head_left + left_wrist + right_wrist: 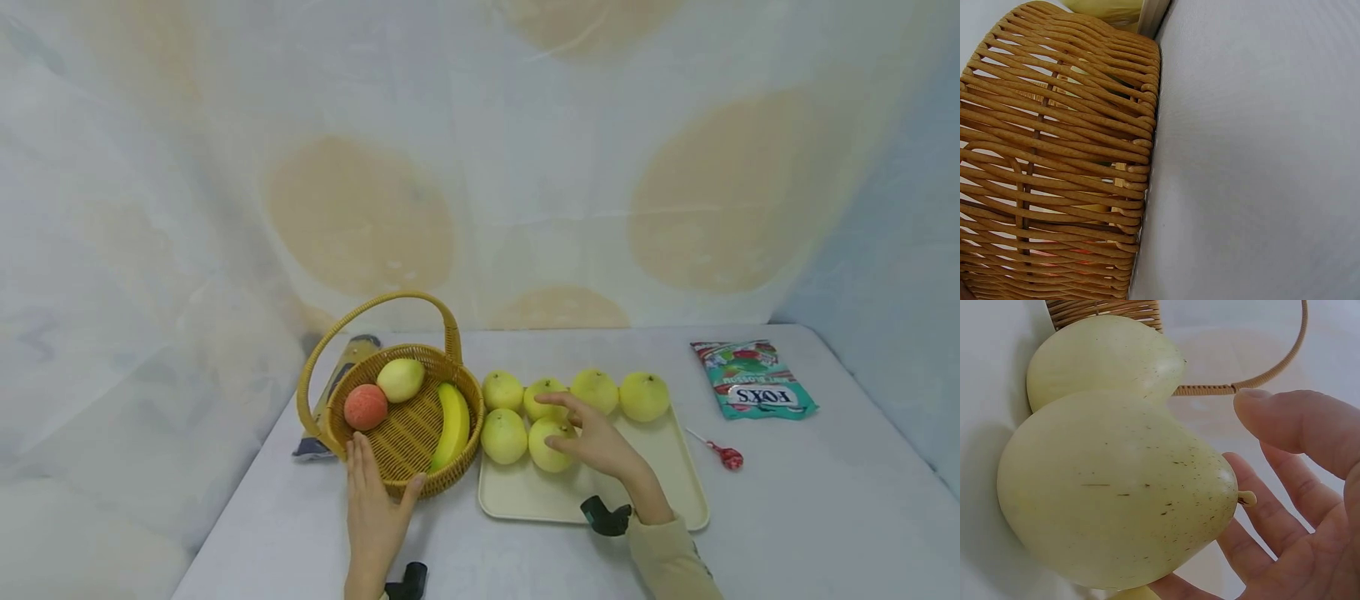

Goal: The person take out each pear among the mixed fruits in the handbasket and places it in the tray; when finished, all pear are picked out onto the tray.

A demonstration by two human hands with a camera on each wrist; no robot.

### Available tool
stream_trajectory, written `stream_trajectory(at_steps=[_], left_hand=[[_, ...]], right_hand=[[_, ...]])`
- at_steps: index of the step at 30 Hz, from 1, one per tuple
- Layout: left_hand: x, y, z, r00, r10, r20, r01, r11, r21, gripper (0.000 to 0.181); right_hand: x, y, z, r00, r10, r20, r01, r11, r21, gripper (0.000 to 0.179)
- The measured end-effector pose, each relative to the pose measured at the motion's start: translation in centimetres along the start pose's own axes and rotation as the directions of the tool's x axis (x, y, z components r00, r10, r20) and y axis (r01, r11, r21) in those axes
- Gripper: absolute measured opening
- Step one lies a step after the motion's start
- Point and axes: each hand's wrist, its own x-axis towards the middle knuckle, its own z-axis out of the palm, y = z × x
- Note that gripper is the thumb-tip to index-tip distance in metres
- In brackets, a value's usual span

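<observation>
My left hand (373, 504) rests at the near left rim of a wicker basket (402, 433), its fingers straight and thumb spread along the edge. Inside the basket lie a banana (452, 425), an orange-red round fruit (366, 407) and a pale yellow fruit (401, 380). My right hand (600, 442) hovers at the front row of pale yellow pears on a cream tray (525, 502). In the right wrist view, its thumb and fingers are spread about the stem end of a speckled pear (1116, 487), without a closed grip. Another pear (1100, 362) sits beside it.
To the right of the tray lie a green Fox's candy bag (757, 383) and a red lollipop (727, 456). A dark blue and tan packet (315, 446) is partly hidden behind the basket. The basket's tall handle (375, 304) arches up at its far left.
</observation>
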Motion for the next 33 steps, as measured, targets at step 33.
stream_trajectory(at_steps=[33], left_hand=[[-0.1, 0.3, 0.0, 1.000, 0.001, -0.007, -0.001, 1.000, 0.001, 0.106]], right_hand=[[5.7, -5.2, 1.2, 0.987, -0.152, -0.049, 0.160, 0.943, 0.291, 0.059]])
